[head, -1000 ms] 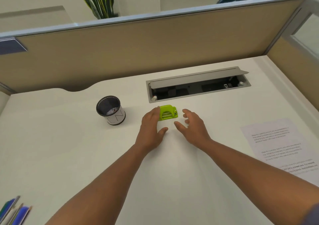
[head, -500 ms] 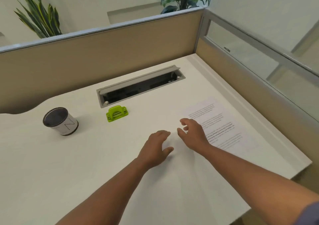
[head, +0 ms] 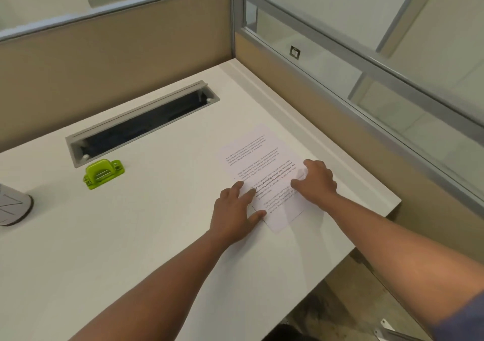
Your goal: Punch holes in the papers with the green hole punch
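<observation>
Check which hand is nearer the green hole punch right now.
Left. The left hand lies at the papers' near-left edge, on the side facing the green hole punch; the right hand rests farther right, atop them.

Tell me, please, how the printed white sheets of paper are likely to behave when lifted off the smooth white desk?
The printed white sheets of paper look thin and lie flat, so they will probably flop and sag. On the smooth white desk they may slide and fan apart. The left hand and right hand both rest on them, which should keep them squared.

Both arms outstretched, left hand (head: pixel 235 212) and right hand (head: pixel 315 181) flat, fingers spread.
</observation>
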Demonstrator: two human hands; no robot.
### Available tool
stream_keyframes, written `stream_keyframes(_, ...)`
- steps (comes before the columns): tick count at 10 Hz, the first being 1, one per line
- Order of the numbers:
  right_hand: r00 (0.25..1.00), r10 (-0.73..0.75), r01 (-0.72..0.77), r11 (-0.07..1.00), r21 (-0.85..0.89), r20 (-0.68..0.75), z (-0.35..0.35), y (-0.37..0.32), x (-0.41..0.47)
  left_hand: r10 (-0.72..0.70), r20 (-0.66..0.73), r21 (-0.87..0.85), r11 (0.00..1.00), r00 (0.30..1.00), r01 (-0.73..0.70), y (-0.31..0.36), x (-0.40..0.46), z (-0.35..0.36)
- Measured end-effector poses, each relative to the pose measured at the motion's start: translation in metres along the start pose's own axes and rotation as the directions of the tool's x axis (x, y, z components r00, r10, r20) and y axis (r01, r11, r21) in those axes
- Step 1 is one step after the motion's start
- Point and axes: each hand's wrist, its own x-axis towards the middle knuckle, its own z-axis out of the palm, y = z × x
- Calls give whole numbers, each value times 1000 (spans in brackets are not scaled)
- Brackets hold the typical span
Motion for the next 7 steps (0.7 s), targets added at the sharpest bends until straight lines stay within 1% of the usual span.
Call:
stream_keyframes(1,1000,12,-12,1000,-8,24,-1,5,6,-18,-9,43,999,1000,18,3,2,5)
stream_keyframes(2,1000,1,0,1000,-14,17,1,10,9,-40,-17,65,997,999,41,5,-2,10)
stream_keyframes(3,1000,-2,2,999,-36,10,2,11,10,-50,-14,61,997,999,51,4,-1,11)
stream_keyframes(4,1000,-10,10,995,-97,7,4,7,4,-54,16,47,997,998,53,5,-2,10)
stream_keyframes(5,997,-73,70,992,-106,-23,9,0,-3,-56,21,-5,998,998,56,3,-5,7)
stream_keyframes(6,950,-310,309,949,-57,-16,28,-24,-29,-76,-10,-45,996,997,75,-12,-16,2)
stream_keyframes(7,883,-462,466,884,-37,79,45,-45,-46,-113,-52,-43,993,992,110,-23,-26,-5)
